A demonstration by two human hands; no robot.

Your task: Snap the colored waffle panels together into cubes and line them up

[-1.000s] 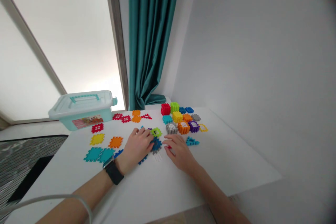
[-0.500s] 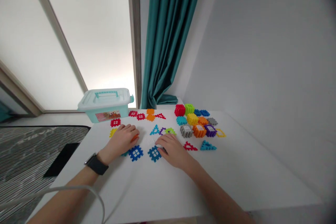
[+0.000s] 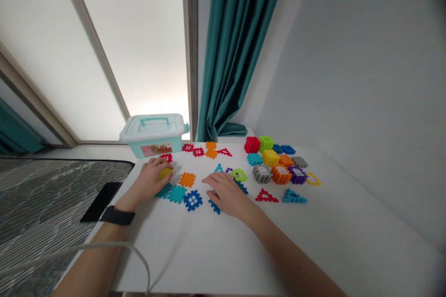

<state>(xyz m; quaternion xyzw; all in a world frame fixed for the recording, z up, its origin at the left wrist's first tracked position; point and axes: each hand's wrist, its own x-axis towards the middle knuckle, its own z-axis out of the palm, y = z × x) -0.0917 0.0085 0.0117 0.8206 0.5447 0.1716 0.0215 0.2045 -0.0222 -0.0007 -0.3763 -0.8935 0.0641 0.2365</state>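
Observation:
My left hand (image 3: pixel 148 180) has its fingers around a yellow piece (image 3: pixel 165 173) at the left of the white table (image 3: pixel 195 250). Beside it lie teal pieces (image 3: pixel 177 194), an orange square (image 3: pixel 187 179) and a blue window square (image 3: pixel 193 200). My right hand (image 3: pixel 226 193) rests palm down near the middle, fingers pointing left; what lies under its fingertips is hidden. A blue piece (image 3: pixel 215 207) shows partly below that hand, and a green piece (image 3: pixel 239 175) lies just behind it.
A lidded teal box (image 3: pixel 156 134) stands at the back left. Stacks of toothed pieces, including orange (image 3: pixel 281 175) and purple (image 3: pixel 298 175), stand on the right. Red (image 3: pixel 266 196) and blue (image 3: pixel 294 196) triangles lie before them. A pale cable (image 3: pixel 139 254) crosses the lower left.
My left hand has moved left from the orange piece, now uncovered on the table, to the yellow piece. My right hand remains near the middle. The view has shifted slightly.

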